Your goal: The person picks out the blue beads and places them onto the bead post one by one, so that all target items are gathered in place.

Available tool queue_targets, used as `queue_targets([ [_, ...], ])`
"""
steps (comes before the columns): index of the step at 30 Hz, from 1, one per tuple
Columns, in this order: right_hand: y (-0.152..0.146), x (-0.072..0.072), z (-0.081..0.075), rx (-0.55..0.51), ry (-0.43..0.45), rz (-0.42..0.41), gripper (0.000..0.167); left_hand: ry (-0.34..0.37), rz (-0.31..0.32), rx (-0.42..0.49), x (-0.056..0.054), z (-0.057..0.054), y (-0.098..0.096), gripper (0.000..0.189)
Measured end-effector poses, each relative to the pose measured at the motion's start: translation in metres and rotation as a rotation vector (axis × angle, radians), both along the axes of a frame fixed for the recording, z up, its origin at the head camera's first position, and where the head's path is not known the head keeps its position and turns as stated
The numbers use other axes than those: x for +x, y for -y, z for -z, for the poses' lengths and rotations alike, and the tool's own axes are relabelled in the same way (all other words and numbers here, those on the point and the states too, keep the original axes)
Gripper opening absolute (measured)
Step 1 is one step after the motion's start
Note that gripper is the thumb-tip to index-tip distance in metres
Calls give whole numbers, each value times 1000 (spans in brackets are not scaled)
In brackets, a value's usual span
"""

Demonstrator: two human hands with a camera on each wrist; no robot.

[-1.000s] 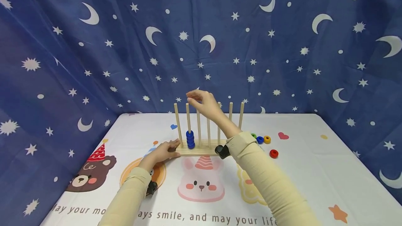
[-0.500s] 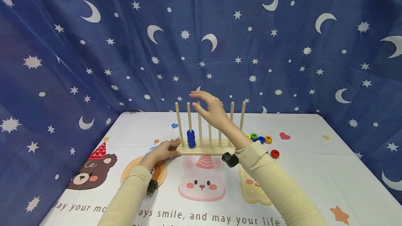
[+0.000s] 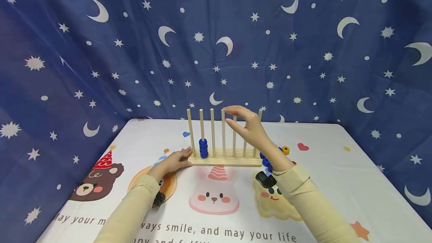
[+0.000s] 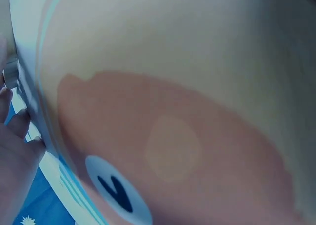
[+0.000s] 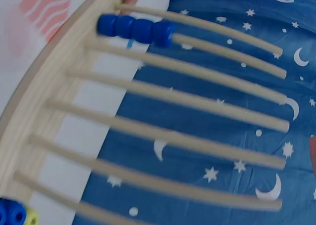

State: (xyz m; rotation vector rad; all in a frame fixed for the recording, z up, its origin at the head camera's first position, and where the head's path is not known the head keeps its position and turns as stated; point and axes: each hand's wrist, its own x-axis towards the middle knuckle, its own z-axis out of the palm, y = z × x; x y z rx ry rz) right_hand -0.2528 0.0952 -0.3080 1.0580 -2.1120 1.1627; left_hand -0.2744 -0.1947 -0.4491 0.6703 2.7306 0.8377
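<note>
A wooden bead rack (image 3: 225,158) with several upright pegs stands on the table. Blue beads (image 3: 203,148) are stacked at the bottom of its second peg from the left. My left hand (image 3: 173,161) holds the rack's left end, thumb in front and fingers behind. In the left wrist view, that hand's fingers show only at the left edge. Above the right-hand pegs hovers my right hand (image 3: 248,125), thumb and fingers apart, nothing between them. The right wrist view shows the pegs (image 5: 182,96) and the blue beads (image 5: 134,29) from the side.
Loose blue beads (image 3: 266,161) lie at the rack's right end, partly behind my right forearm. An orange-yellow bead (image 3: 285,150) sits beyond them, and a red one is mostly hidden. A starry blue curtain (image 3: 216,48) hangs behind the table (image 3: 320,183).
My right hand has moved right and slightly down, from over the second peg to over the right-hand pegs, its thumb and fingers spreading. The left hand stays at the rack's end.
</note>
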Motion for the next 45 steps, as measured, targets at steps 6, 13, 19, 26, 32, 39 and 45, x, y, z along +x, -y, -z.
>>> queue_targets([
  [6, -22, 7, 10, 62, 21, 7, 30, -27, 19, -53, 2, -2, 4, 58],
  [13, -50, 13, 23, 123, 30, 22, 30, -28, 59, -101, 1, -3, 1, 59],
  [19, -74, 15, 36, 153, 47, 58, 29, -64, 78, -160, 3, -5, -1, 59],
  [26, -97, 10, 53, 147, 24, 81, 29, -114, 76, -203, 3, -8, -1, 58],
  [32, -122, 4, 63, 187, 63, 111, 27, -111, 90, -196, 2, -7, -3, 59],
  [39, -146, -5, 74, 271, 263, 147, 24, -137, 87, -195, 0, -6, 0, 60],
  [45, -162, -12, 85, 328, 385, 197, 29, -166, 94, -207, -1, -5, 3, 62],
])
